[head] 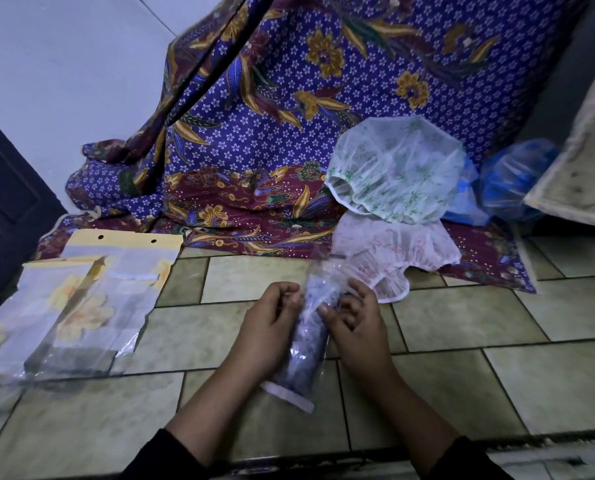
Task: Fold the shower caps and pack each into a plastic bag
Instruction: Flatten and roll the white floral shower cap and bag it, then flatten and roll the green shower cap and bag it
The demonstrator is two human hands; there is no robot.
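A narrow clear plastic bag [306, 358] with a folded purple shower cap inside lies lengthwise on the tiled floor between my hands. My left hand [268, 327] pinches the bag's left edge near its upper part. My right hand [355, 327] grips the bag's right edge with curled fingers. The bag's white adhesive strip [289, 396] points toward me. Beyond my right hand lie a pink shower cap [393, 254] and, above it, a white shower cap with green print [396, 178]. A blue shower cap [511, 181] sits at the far right.
A stack of clear plastic bags with yellow header cards [81, 303] lies on the floor at the left. A purple batik cloth [272, 116] drapes behind. A cushion edge [580, 161] is at the right, a dark door [5, 209] at the left.
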